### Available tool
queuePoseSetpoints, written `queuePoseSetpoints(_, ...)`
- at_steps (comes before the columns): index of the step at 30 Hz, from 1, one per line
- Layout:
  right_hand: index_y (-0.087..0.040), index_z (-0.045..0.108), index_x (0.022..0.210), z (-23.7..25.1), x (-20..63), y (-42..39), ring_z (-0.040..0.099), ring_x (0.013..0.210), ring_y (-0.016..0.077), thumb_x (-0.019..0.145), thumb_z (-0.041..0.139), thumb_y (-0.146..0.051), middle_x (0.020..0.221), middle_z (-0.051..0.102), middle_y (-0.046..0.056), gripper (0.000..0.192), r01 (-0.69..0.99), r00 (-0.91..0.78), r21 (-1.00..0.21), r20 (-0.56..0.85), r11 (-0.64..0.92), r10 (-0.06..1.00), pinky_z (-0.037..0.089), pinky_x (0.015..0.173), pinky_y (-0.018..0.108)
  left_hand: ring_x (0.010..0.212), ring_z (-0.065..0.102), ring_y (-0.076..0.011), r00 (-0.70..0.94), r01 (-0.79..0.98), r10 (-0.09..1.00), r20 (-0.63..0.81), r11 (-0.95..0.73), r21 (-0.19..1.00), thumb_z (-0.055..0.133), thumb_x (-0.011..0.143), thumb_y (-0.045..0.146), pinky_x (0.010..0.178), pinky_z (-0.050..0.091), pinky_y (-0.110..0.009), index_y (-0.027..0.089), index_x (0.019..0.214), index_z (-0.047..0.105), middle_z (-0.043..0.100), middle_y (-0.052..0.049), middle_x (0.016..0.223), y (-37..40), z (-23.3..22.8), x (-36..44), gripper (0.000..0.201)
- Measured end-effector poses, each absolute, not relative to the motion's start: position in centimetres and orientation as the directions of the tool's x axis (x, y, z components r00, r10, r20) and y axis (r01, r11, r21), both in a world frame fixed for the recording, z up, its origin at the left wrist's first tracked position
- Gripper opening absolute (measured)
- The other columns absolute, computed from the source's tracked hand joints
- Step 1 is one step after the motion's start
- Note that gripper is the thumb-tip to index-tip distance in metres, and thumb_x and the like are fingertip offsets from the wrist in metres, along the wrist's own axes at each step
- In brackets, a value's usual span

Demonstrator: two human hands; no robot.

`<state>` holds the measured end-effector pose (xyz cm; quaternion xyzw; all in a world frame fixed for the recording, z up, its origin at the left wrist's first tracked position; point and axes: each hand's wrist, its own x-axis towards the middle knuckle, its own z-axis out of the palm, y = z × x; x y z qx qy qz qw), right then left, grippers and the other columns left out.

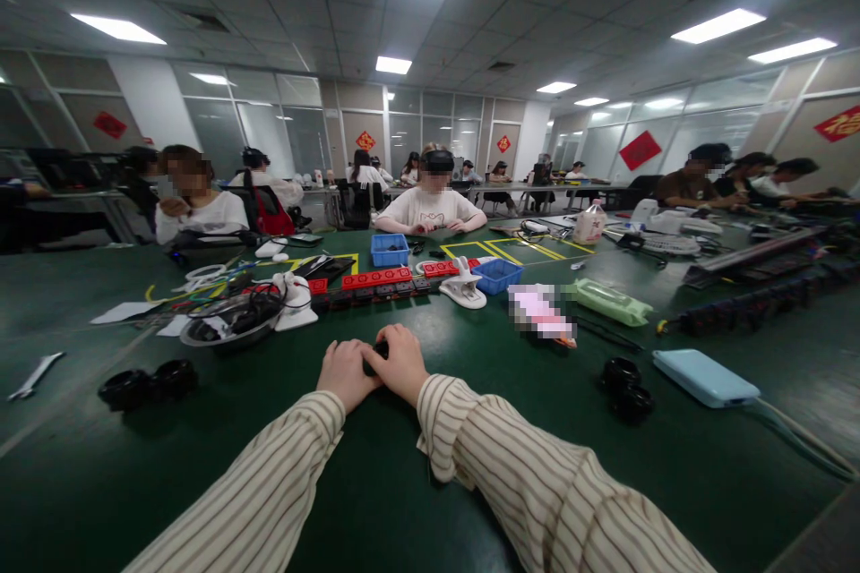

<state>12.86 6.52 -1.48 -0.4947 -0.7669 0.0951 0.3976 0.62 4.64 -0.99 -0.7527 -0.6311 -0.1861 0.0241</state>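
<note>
My left hand (346, 373) and my right hand (401, 360) meet at the middle of the green table (376, 483). Between them is a small dark object (381, 348), gripped by both; the fingers cover most of it and I cannot make out its kind. Two shiny black ring-like parts (124, 389) lie side by side to the left of my hands. To the right, another pair of black round parts (633, 403) rests near a light blue box-shaped device (705, 378) with a cable.
Beyond my hands runs a row of red and black blocks (376, 278), with a white clip stand (463, 284) and blue bins (390, 248). A bowl of cables (232, 322) and a wrench (36, 375) lie left. A green packet (610, 302) lies right. A person (430, 201) sits opposite.
</note>
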Motion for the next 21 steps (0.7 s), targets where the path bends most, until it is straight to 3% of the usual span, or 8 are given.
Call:
queuePoseSetpoints(6, -0.018, 0.056, 0.086, -1.2, 13.0, 6.5, 0.051, 0.087, 0.0167, 0.076, 0.059, -0.024, 0.087, 0.057, 0.002, 0.012, 0.553, -0.273, -0.581, 0.551, 0.598, 0.788, 0.038, 0.081, 0.031, 0.098, 0.053, -0.0258, 0.201, 0.916, 0.934, 0.294, -0.286, 0.282, 0.063, 0.064, 0.034, 0.093, 0.038, -0.039, 0.018, 0.089, 0.061, 0.061, -0.008, 0.099, 5.4, -1.5, -0.5, 0.03)
queuePoseSetpoints(11, -0.017, 0.049, 0.111, -1.3, 13.0, 6.2, 0.053, 0.092, 0.0164, 0.071, 0.05, -0.007, 0.097, 0.06, 0.003, 0.041, 0.42, -0.343, -0.623, 0.565, 0.66, 0.751, 0.04, 0.087, 0.031, 0.104, 0.051, -0.0242, 0.321, 0.838, 0.909, 0.268, -0.404, 0.367, 0.061, 0.066, 0.032, 0.093, 0.039, -0.033, 0.016, 0.091, 0.061, 0.059, -0.009, 0.108, 6.0, -2.1, -1.3, 0.029)
queuePoseSetpoints(16, -0.014, 0.047, 0.116, -1.3, 13.0, 6.2, 0.051, 0.099, 0.0197, 0.077, 0.055, -0.022, 0.106, 0.057, 0.008, 0.041, 0.495, -0.282, -0.601, 0.572, 0.628, 0.77, 0.037, 0.09, 0.036, 0.107, 0.048, -0.027, 0.262, 0.883, 0.922, 0.286, -0.349, 0.313, 0.061, 0.065, 0.035, 0.097, 0.034, -0.042, 0.014, 0.111, 0.052, 0.054, -0.011, 0.113, 5.4, -1.9, -0.8, 0.051)
queuePoseSetpoints(21, -0.015, 0.049, 0.108, -1.2, 12.9, 6.2, 0.05, 0.094, 0.0206, 0.074, 0.061, -0.038, 0.099, 0.054, 0.007, 0.042, 0.598, -0.202, -0.584, 0.553, 0.549, 0.808, 0.038, 0.085, 0.036, 0.107, 0.047, -0.0287, 0.127, 0.937, 0.955, 0.267, -0.204, 0.283, 0.061, 0.063, 0.04, 0.101, 0.024, -0.052, 0.016, 0.108, 0.051, 0.054, -0.011, 0.111, 4.7, -1.4, 0.2, 0.052)
